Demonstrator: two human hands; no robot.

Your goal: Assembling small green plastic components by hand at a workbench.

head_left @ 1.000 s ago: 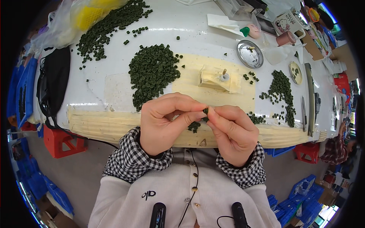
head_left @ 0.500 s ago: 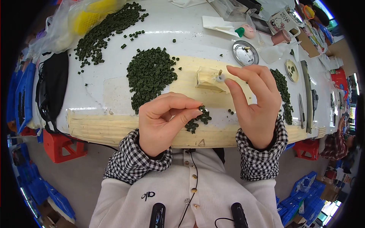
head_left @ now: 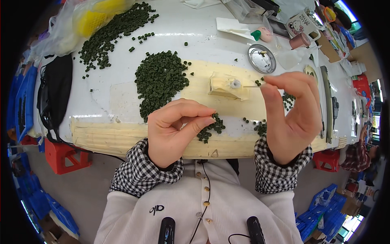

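Note:
My right hand is raised on the right, thumb and index finger pinching a thin pin-like rod that points left. Beside its tip is a cream, tape-wrapped block with a small whitish round socket on top. Lower and to the left, my left hand is closed in a pinch; whatever its fingertips hold is too small to make out. Just past those fingertips lies a small heap of dark green cup-shaped pieces. More green pieces lie partly behind my right hand.
A large pile of green pieces lies left of the block, another at the far left by a plastic bag. A round metal lid, a mug and a dark pink cylinder stand at the far right. A black cloth bag lies left.
My right hand has moved right, away from the block, and the thin rod now shows in its fingertips. The peg that stood in the block's socket is gone. My left hand has stayed put.

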